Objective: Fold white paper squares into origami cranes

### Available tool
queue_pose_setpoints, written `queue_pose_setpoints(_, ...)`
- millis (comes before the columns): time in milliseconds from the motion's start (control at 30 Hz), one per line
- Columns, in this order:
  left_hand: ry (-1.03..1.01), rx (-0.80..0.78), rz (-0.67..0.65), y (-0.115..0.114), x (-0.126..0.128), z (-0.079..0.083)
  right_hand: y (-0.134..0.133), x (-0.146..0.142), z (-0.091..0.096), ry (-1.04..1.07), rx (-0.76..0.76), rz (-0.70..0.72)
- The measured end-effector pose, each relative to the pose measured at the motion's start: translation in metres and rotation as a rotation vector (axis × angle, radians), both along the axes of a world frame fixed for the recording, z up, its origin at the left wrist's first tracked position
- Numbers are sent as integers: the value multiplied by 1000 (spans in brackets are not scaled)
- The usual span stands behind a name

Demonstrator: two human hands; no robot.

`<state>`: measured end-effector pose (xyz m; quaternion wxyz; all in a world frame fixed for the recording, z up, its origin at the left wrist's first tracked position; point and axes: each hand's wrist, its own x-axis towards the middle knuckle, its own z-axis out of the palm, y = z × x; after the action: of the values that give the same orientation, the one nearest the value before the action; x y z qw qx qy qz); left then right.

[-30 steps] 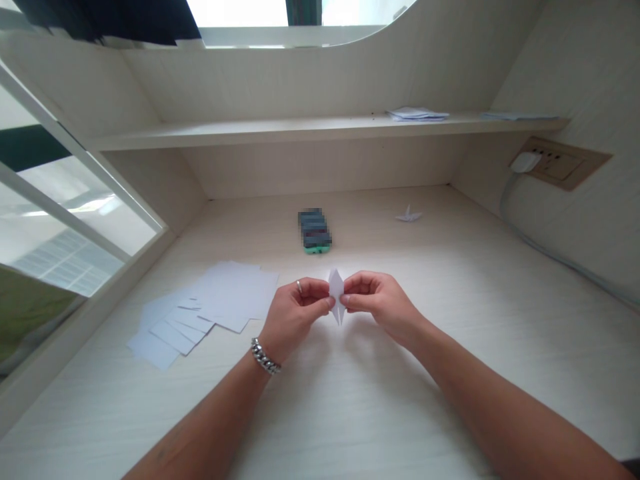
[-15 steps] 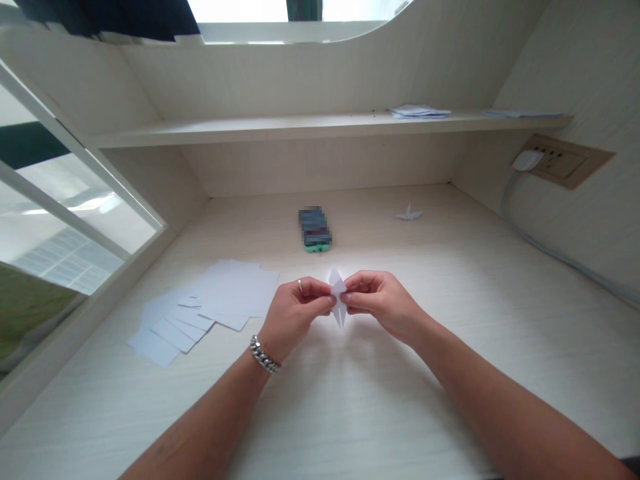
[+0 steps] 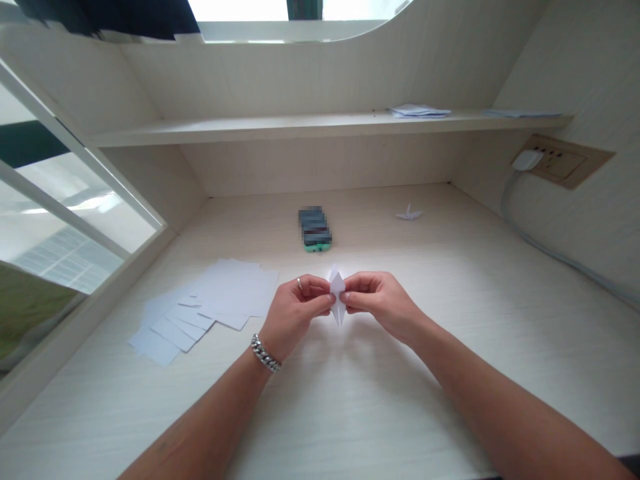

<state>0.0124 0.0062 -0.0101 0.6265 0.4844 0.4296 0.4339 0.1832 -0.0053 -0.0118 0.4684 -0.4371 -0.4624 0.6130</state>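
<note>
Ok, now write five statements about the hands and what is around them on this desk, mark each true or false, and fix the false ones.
1. The left hand and the right hand both pinch the folded paper. True.
2. The chain bracelet is on the right arm. False: it is on the left arm.
3. The loose white sheets lie to the left of both hands. True.
4. The white plug hangs free of the wall socket. False: it is plugged in.
5. The small paper figure lies farther right than the dark item with a green edge. True.
</note>
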Motion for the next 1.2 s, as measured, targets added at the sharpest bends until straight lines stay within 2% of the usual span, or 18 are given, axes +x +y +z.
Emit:
queue_pose_setpoints(367, -69, -52, 5, -3, 2, 5, -1, 1, -3, 104, -22, 6)
queue_pose_setpoints(567, -67, -55, 27, -2, 5, 1, -2, -4, 1, 182, -100, -42)
queue_pose_setpoints(800, -49, -8, 71, -2, 6, -3, -3, -10, 1, 203, -113, -95)
queue_pose_setpoints(1200, -222, -121, 26, -3, 4, 4, -4, -5, 7, 233, -146, -30)
